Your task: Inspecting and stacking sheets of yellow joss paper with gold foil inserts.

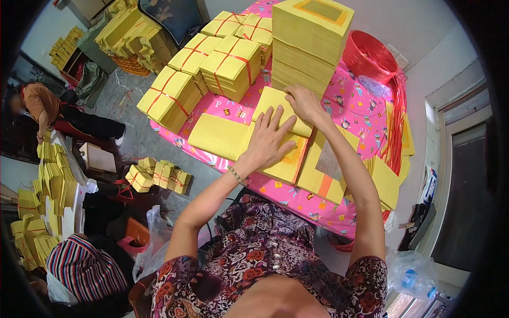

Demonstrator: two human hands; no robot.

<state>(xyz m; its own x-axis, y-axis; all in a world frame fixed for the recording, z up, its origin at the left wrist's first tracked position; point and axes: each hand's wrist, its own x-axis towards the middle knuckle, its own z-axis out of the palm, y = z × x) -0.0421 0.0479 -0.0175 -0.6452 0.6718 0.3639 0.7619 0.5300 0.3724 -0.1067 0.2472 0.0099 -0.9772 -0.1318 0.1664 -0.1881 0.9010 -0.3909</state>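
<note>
My left hand [269,139] lies flat, fingers spread, on a fanned row of yellow paper sheets [222,137] on the pink tablecloth [350,108]. My right hand [303,102] is curled at the foot of a tall stack of yellow paper [310,45], its fingers on a thin yellow bundle [274,103] lying over the row. Further sheets with an orange and grey print [324,170] lie to the right of my left hand.
Tied yellow bundles with red string [230,66] fill the table's far left. A red basket [368,55] and red strings [396,122] sit at the right. Two other people [42,106] work on the left among more yellow stacks [53,180].
</note>
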